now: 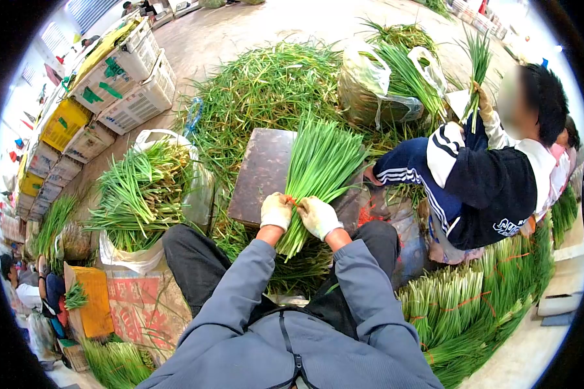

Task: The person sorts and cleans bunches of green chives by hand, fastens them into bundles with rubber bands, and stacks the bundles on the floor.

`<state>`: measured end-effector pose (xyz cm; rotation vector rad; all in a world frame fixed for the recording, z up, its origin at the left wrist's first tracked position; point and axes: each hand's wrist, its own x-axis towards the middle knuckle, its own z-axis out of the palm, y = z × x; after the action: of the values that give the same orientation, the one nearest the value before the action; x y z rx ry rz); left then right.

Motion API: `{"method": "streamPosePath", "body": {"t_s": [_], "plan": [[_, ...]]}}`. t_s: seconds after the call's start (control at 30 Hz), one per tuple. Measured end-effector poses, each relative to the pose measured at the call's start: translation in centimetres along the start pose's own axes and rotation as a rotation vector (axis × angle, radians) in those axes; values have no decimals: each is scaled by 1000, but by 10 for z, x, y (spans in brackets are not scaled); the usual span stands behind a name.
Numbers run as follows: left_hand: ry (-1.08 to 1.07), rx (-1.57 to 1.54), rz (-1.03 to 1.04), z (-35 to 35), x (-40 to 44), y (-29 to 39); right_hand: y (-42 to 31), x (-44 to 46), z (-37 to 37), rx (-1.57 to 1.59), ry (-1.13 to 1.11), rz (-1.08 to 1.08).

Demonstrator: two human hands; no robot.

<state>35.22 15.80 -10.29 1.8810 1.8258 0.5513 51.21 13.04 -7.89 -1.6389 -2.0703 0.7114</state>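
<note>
A bundle of green chives (321,159) lies across a dark wooden board (259,165) in front of my knees, leafy ends pointing away from me. A thin red tie (292,200) crosses the bundle near its lower part. My left hand (276,211), in a pale glove, is closed at the left side of the bundle with its fingertips on the tie. My right hand (319,217), also gloved, rests against the bundle's right side, fingers pinched on the tie's other end. The cut stems (294,241) stick out below, between my wrists.
Loose chives (266,78) are heaped beyond the board. Open bags of chives stand at left (143,194) and far right (370,84). A co-worker (493,168) sits at my right, holding chives. Tied bundles (457,292) stand at lower right; stacked crates (120,81) at upper left.
</note>
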Motion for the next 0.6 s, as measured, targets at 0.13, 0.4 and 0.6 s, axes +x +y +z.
{"method": "streamPosePath", "body": {"t_s": [0.13,0.4,0.6], "plan": [[64,246,176,8,-8,2,0,-1,1,10,35,-31],[106,-286,151,0,-33,2,0,-3,2,83,59,-17],[135,-573,-51,1,-29,9,0,3,6,3,8,-48]]}}
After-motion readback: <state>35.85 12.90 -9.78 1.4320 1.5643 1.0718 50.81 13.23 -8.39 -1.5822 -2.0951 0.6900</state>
